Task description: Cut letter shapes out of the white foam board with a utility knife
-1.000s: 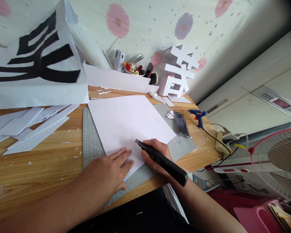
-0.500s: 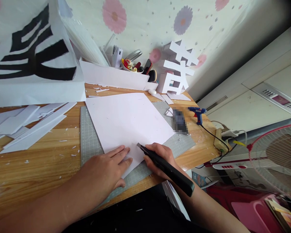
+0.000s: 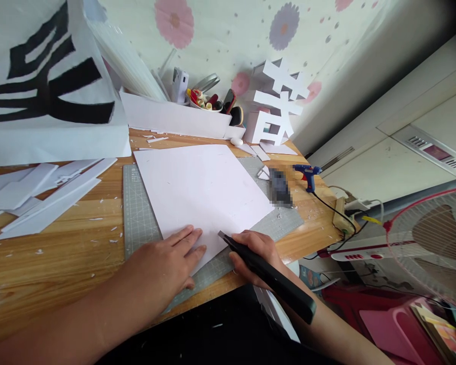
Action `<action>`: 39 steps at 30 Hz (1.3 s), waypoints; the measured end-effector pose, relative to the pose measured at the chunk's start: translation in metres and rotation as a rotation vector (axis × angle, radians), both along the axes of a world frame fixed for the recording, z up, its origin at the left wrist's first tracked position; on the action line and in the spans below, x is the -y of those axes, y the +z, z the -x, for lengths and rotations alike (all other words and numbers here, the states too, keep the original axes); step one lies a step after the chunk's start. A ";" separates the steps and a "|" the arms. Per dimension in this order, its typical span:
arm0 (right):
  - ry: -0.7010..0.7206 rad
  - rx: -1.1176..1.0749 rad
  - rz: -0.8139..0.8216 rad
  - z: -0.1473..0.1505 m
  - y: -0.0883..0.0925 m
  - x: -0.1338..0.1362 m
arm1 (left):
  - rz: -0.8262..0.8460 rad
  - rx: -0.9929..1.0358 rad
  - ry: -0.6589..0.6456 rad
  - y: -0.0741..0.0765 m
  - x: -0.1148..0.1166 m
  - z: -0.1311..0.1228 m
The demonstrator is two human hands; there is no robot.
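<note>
Large characters, but none surely legible.
A bold black Chinese-style character, running to the left edge, stood on the tall white paper (image 3: 66, 138); another shaped the white cut-out model (image 3: 275, 100) near the flowered wall. The gridded cutting mat (image 3: 137, 203) bore printed marks too small to read.

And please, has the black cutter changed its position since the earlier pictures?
Yes. Judged against the grey cutting mat, the black cutter has shifted to the right and towards the mat's near edge.
</note>
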State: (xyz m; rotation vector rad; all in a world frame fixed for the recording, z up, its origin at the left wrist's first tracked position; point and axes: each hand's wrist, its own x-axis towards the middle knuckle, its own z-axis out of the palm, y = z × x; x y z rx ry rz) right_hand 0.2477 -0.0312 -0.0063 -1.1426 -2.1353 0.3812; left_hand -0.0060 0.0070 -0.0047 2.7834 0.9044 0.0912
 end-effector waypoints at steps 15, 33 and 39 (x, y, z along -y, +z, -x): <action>0.023 0.008 0.008 -0.009 0.007 0.023 | -0.060 -0.013 0.001 0.002 0.003 -0.002; -0.251 -0.345 0.240 0.036 -0.006 -0.063 | -0.186 -0.013 -0.002 0.005 0.013 -0.012; -0.272 -0.325 0.235 0.040 -0.011 -0.065 | -0.171 -0.061 -0.003 0.003 0.013 -0.012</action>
